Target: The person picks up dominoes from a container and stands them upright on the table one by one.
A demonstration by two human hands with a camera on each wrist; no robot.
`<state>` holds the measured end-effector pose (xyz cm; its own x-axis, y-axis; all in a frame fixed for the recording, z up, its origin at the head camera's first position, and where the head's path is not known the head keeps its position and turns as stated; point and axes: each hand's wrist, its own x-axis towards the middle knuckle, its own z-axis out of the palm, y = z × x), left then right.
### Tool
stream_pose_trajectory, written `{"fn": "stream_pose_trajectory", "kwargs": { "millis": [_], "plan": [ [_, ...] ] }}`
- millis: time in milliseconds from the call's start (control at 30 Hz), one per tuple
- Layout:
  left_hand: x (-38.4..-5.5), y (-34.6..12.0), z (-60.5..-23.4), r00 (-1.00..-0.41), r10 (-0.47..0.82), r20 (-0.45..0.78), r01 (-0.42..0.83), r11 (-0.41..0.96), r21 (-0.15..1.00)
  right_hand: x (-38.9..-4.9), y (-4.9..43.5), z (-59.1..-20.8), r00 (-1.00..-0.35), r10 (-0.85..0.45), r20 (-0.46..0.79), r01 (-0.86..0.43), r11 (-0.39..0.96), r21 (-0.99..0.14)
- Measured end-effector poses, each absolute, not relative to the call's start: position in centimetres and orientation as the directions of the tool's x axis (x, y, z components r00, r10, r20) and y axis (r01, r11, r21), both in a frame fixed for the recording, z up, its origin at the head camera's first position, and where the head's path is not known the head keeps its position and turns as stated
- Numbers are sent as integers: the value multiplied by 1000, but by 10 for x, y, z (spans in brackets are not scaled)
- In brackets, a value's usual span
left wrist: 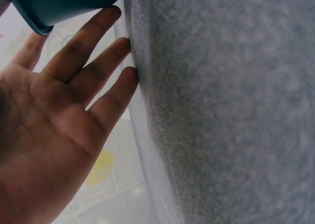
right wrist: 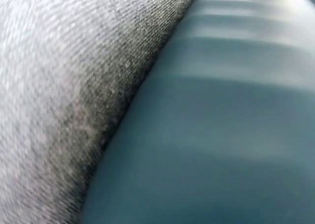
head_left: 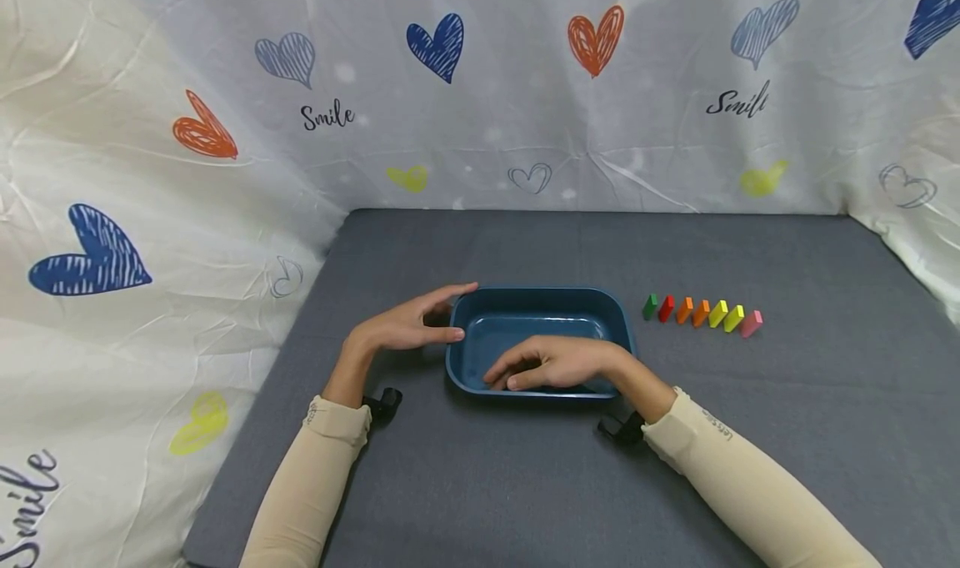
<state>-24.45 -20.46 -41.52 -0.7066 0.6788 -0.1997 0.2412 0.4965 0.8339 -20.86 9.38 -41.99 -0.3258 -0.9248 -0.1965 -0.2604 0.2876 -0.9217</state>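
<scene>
A blue rectangular tray (head_left: 540, 294) sits on the grey table. My left hand (head_left: 401, 324) is at its left end, thumb over the rim and index finger reaching the back left corner. In the left wrist view the fingers of this hand (left wrist: 64, 115) are spread and nearly straight against the tray's outer side (left wrist: 64, 2). My right hand (head_left: 558, 362) reaches over the right end into the tray, fingers bent down near the front wall. I cannot tell whether its fingertips hold anything. Only the tray's outer wall (right wrist: 211, 135) fills the right wrist view beside the cloth.
Right of the tray, several small upright blocks stand in a slanting row, from a green block (head_left: 650, 306) and a red block (head_left: 667, 308) through orange and yellow to a pink block (head_left: 751, 324). A white curtain (head_left: 480, 118) with printed hearts hangs behind and left of the table.
</scene>
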Motion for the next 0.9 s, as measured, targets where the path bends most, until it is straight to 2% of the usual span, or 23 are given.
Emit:
{"fn": "stream_pose_trajectory", "kwargs": {
  "millis": [400, 900],
  "plan": [
    [-245, -205, -417, -707, 678, -202, 238, 498, 834, -209, 100, -419, -341, -930, -135, -154, 197, -968],
    [-247, -204, -419, -715, 668, -204, 252, 519, 817, -209, 103, -419, -360, -919, -159, -4, 172, -985]
  ]
}}
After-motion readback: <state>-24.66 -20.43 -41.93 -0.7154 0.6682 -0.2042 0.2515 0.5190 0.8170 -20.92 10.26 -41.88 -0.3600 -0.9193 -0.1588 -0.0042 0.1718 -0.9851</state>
